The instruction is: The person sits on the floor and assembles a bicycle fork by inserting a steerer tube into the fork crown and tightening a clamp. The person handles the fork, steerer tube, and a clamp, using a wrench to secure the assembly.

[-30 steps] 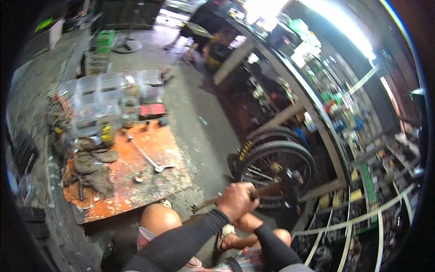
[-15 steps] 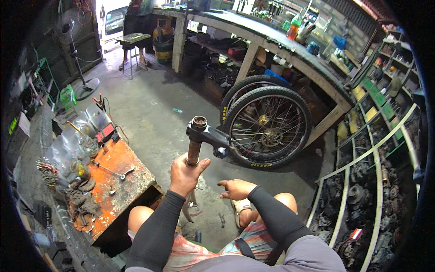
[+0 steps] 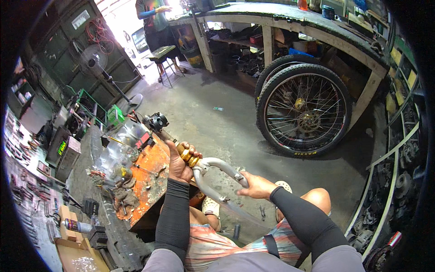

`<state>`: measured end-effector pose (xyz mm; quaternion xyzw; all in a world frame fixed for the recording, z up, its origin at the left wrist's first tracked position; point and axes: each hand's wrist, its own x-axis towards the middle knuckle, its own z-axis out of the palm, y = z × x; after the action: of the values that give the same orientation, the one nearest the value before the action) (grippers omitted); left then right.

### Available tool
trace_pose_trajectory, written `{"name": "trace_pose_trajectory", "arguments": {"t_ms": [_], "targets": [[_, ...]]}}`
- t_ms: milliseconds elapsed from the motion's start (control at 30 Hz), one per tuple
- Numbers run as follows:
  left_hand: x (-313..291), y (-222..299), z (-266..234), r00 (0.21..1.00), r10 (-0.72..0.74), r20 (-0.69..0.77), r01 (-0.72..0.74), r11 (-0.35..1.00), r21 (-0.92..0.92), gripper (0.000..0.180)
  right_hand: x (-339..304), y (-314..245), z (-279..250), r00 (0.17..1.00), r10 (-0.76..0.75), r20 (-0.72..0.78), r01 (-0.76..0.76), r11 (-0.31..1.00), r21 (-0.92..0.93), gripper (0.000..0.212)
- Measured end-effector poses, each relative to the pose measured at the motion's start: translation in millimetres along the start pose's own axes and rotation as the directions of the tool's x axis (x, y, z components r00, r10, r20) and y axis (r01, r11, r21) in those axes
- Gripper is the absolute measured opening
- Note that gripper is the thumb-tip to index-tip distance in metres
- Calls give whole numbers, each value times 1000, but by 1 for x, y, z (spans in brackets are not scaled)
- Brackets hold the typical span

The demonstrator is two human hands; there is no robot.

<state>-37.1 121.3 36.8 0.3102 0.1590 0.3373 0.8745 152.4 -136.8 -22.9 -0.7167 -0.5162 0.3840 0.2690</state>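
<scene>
A grey bicycle fork (image 3: 205,185) is held tilted in front of me, its steerer end pointing up and left, its legs toward my lap. My left hand (image 3: 178,168) is closed round the upper end, where gold-coloured rings (image 3: 188,157) show between the palm and fingers. A black handlebar stem (image 3: 157,121) sits at the steerer's far end. My right hand (image 3: 258,186) is closed on the right fork leg. The other leg's lower end is blurred. Left of the fork stands a worn orange-topped table (image 3: 153,199), bearing a metal hand tool (image 3: 148,171) and a crumpled rag (image 3: 124,200).
Two bicycle wheels (image 3: 303,113) lean against the long workbench (image 3: 290,20). Metal racks with dark parts (image 3: 403,181) line the right side. A standing fan (image 3: 95,61), a stool (image 3: 161,53) and another person (image 3: 156,20) are at the far left. Small items lie on the floor.
The fork has gone from upright to tilted, stem end swinging away to the left. My right hand, apart from it before, now grips a fork leg. The whole view has turned left.
</scene>
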Motion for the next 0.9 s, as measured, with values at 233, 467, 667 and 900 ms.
{"name": "trace_pose_trajectory", "arguments": {"t_ms": [233, 467, 667, 900], "targets": [[-7, -13, 21, 986, 151, -71, -140, 980, 139, 61, -15, 3, -1, 980, -41, -197, 54, 997, 63, 42], [-1, -10, 5, 974, 186, 132, -198, 977, 81, 61, -27, -6, -11, 947, -18, -321, 44, 996, 76, 45], [11, 13, -2, 953, 292, 81, -302, 936, 178, 53, -26, -11, -15, 937, 9, -348, 8, 999, 49, 43], [0, 5, -1, 986, 151, 68, -165, 928, 334, 54, -32, -11, -20, 914, 49, -403, -33, 998, 46, 38]]}}
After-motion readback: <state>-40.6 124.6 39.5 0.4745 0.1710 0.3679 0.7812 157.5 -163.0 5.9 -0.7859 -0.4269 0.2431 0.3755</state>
